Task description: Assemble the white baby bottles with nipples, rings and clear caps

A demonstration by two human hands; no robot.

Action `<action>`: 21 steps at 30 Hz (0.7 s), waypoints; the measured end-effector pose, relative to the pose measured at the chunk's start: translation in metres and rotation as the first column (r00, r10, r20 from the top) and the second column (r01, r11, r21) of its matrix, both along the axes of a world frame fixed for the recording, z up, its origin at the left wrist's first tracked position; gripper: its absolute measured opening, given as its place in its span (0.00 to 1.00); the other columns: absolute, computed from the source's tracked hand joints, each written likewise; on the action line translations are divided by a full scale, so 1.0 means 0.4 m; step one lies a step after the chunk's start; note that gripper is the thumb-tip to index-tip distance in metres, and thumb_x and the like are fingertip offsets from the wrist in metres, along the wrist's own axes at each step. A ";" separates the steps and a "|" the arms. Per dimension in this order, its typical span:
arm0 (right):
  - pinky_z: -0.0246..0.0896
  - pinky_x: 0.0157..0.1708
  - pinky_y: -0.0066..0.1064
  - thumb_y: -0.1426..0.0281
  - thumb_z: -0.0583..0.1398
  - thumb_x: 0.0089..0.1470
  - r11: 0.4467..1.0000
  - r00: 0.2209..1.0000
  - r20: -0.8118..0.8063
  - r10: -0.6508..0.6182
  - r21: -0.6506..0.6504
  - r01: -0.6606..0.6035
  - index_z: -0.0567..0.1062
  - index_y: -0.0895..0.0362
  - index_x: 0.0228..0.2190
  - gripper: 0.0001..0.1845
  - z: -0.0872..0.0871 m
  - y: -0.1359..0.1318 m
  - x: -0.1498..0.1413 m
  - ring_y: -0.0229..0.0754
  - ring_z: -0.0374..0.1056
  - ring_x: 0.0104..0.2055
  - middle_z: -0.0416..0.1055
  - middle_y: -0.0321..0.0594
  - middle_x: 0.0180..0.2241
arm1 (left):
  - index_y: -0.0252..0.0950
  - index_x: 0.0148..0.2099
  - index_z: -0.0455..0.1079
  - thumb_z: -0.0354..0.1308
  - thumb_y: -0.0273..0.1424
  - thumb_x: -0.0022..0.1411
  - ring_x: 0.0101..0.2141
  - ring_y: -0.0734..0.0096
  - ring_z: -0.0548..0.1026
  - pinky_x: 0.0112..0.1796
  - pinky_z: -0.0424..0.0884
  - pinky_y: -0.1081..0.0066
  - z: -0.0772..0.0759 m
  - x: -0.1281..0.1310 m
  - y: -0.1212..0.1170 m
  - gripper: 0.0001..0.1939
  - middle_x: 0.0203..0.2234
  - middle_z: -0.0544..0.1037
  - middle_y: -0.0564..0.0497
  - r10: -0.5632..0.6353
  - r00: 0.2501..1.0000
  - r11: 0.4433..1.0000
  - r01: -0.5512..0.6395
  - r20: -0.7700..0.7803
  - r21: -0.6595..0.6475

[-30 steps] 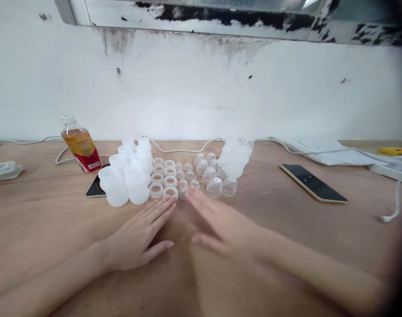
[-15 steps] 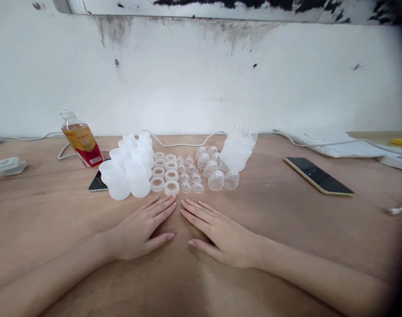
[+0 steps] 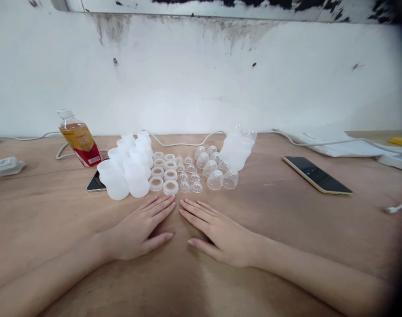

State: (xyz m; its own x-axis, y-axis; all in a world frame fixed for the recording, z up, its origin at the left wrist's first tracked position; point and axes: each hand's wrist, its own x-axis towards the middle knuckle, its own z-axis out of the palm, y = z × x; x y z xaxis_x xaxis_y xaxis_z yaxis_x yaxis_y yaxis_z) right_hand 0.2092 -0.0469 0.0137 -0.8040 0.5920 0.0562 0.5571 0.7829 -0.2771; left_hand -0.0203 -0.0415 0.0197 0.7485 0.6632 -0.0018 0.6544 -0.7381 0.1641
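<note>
My left hand (image 3: 143, 229) lies flat on the wooden table (image 3: 174, 281), fingers stretched out and holding nothing. Mirroring it, my right hand (image 3: 217, 231) also rests flat, thumb apart from the fingers. Just beyond the fingertips stand baby-bottle parts in rows. White bottle bodies (image 3: 137, 178) are at the left. Beside them come two columns of translucent rings (image 3: 171, 187), then clear silicone nipples (image 3: 197, 187). Several clear dome caps (image 3: 215, 180) are farther right. Behind the caps, frosted white pieces with clear tops (image 3: 235, 149) are bunched together; their exact kind is hard to make out.
A drink bottle (image 3: 82, 143) leans at the back left, near a phone (image 3: 97, 182) partly hidden by the bottle bodies. Another phone (image 3: 317, 175) lies at the right. A white cable (image 3: 187, 144) runs along the wall, with a white bag (image 3: 322, 140) at the back right.
Both hands keep the same place on the table. The whole view has shifted very slightly; no object has been moved.
</note>
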 end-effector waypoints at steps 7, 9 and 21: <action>0.62 0.34 0.36 0.66 0.49 0.55 0.939 0.895 -0.334 -0.294 0.076 0.337 0.56 0.61 0.52 0.24 -0.021 0.052 -0.030 0.41 0.66 0.33 0.69 0.45 0.35 | 0.31 0.57 0.50 0.43 0.34 0.61 0.57 0.61 0.51 0.54 0.55 0.59 -0.036 0.008 0.009 0.24 0.58 0.51 0.42 0.086 0.976 0.962 -0.134 0.202 0.237; 0.61 0.28 0.33 0.65 0.49 0.55 0.914 0.860 -0.340 -0.380 0.007 0.406 0.51 0.63 0.55 0.28 -0.024 0.082 -0.048 0.40 0.65 0.26 0.69 0.39 0.26 | 0.31 0.57 0.51 0.44 0.32 0.60 0.56 0.59 0.51 0.53 0.55 0.58 -0.040 0.018 0.023 0.23 0.58 0.51 0.42 0.085 0.969 0.945 -0.153 0.234 0.290; 0.58 0.28 0.25 0.69 0.50 0.55 0.914 0.778 -0.500 -0.380 -0.074 0.399 0.70 0.58 0.33 0.10 -0.018 0.120 -0.058 0.34 0.65 0.26 0.71 0.36 0.25 | 0.32 0.47 0.61 0.46 0.30 0.59 0.47 0.60 0.63 0.45 0.62 0.60 -0.032 0.034 0.042 0.13 0.46 0.67 0.43 0.032 0.968 0.946 -0.109 0.248 0.304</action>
